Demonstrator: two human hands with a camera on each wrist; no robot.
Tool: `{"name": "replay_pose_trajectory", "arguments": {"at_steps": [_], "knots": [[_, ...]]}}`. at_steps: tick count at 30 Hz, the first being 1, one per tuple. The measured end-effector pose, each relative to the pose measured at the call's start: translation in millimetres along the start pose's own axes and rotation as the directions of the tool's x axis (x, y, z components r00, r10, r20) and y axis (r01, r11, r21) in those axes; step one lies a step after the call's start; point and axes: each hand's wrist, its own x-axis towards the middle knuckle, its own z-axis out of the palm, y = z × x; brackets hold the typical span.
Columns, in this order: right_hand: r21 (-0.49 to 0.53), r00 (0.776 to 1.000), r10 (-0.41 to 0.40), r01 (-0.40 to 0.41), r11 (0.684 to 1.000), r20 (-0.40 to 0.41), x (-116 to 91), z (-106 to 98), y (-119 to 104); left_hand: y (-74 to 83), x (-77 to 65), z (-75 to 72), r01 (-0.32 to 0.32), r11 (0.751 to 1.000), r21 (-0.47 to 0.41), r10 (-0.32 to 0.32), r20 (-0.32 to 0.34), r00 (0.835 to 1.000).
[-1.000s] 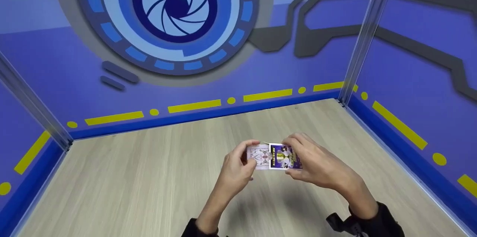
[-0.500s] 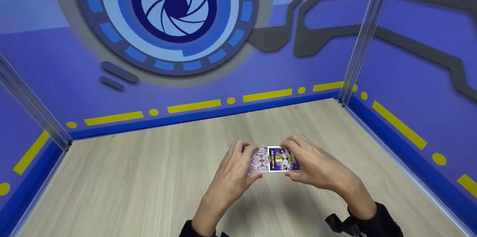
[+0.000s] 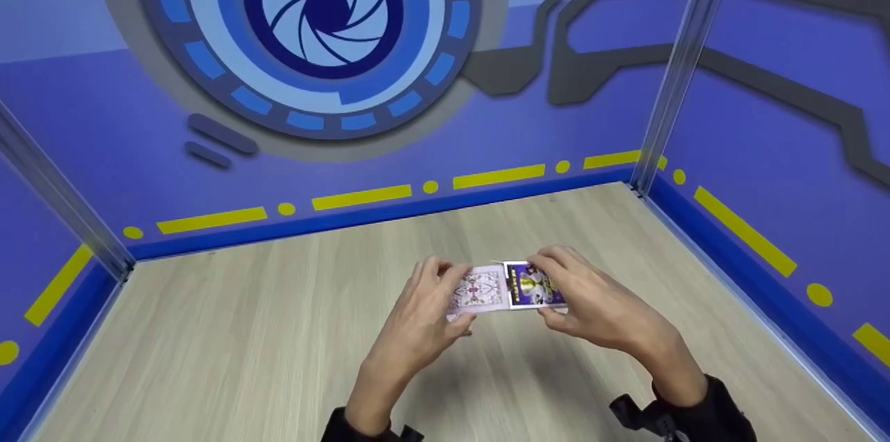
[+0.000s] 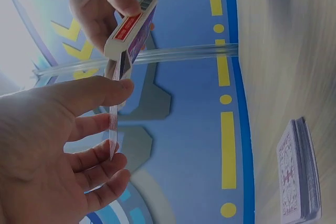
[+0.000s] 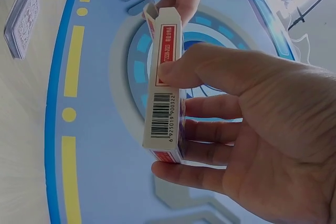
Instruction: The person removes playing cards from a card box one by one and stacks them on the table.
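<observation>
My right hand (image 3: 605, 303) holds a purple playing-card box (image 3: 532, 283) above the table. In the right wrist view, the thumb lies on the box's narrow barcode side and the fingers are behind it. At the box's left end, a thin playing card (image 3: 480, 289) with a pink patterned back sticks out. My left hand (image 3: 417, 320) grips this card by its edges, thumb on the near edge and fingers on the far one. Whether it is a single card I cannot tell. Below, a stack of playing cards (image 4: 296, 177) lies on the table, mostly hidden in the head view.
The pale wood table (image 3: 278, 331) spreads around both hands. Blue printed walls (image 3: 389, 150) close it in at the back and sides, with clear corner posts (image 3: 685, 74). A black strap device (image 3: 650, 418) sits on the right wrist.
The left thumb has moved off the card's face to its near edge, and the left fingers have shifted along the far edge. More of the card's back shows. The right hand keeps its hold.
</observation>
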Motion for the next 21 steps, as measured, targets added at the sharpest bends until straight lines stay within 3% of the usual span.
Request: {"name": "replay_pose_trajectory", "arguments": {"at_steps": [11, 21], "knots": [[-0.004, 0.998, 0.052, -0.052, 0.999, -0.020, -1, -4, 2, -17.5, -1.4, -15.6, 0.083, 0.995, -0.060, -0.082, 0.017, 0.997], [0.006, 0.998, 0.056, -0.056, 0.998, -0.021, -1, -4, 3, -31.4, -3.2, -14.5, 0.183, 0.981, -0.068, -0.179, 0.063, 0.982]]}}
